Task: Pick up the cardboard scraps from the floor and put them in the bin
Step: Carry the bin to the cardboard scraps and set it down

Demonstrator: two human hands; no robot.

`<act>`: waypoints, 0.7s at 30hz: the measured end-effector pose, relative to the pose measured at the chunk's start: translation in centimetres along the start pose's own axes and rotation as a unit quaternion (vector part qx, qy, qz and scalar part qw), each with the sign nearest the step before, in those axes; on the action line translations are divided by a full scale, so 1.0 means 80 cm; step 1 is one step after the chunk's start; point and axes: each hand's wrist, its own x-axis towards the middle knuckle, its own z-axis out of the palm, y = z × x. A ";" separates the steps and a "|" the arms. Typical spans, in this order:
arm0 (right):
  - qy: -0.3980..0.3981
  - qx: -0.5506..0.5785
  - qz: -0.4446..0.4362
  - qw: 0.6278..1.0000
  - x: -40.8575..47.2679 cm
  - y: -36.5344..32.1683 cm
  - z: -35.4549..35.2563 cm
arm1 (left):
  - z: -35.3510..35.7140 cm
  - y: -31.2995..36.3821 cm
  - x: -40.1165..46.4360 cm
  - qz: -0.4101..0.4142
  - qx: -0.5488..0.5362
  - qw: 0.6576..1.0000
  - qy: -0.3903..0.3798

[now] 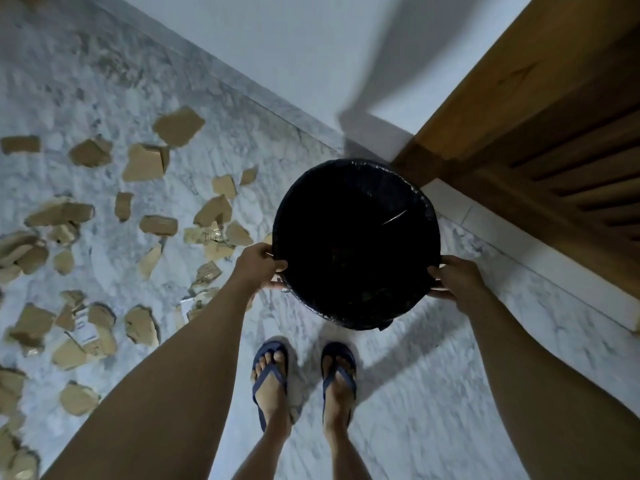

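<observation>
Black plastic lines the bin (356, 244), and we hold its rim with both hands: our left hand (258, 268) curls over the near-left edge, our right hand (453, 278) over the near-right. Both grips are closed on it. Left of the left grip, and spreading farther out across the marble floor (433, 393), lie the cardboard scraps (145, 164), so that hand is nearer them.

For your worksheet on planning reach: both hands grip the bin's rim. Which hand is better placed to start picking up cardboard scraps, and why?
Probably the left hand. The cardboard scraps lie spread across the floor on its side of the bin; the right hand faces only bare floor and wood.
</observation>
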 end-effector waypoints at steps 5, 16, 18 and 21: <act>0.011 0.014 0.007 1.000 0.028 0.009 0.009 | 0.014 -0.016 0.024 0.028 0.010 0.999 0.025; 0.026 -0.002 0.008 1.000 0.043 0.018 0.005 | 0.028 -0.020 0.022 0.015 0.054 0.998 0.031; 0.058 -0.049 -0.018 0.997 0.033 0.015 0.009 | 0.026 -0.022 0.017 0.007 0.100 0.994 0.040; 0.098 -0.126 -0.086 0.983 -0.005 -0.001 0.024 | 0.018 -0.021 -0.011 0.012 0.153 0.986 0.058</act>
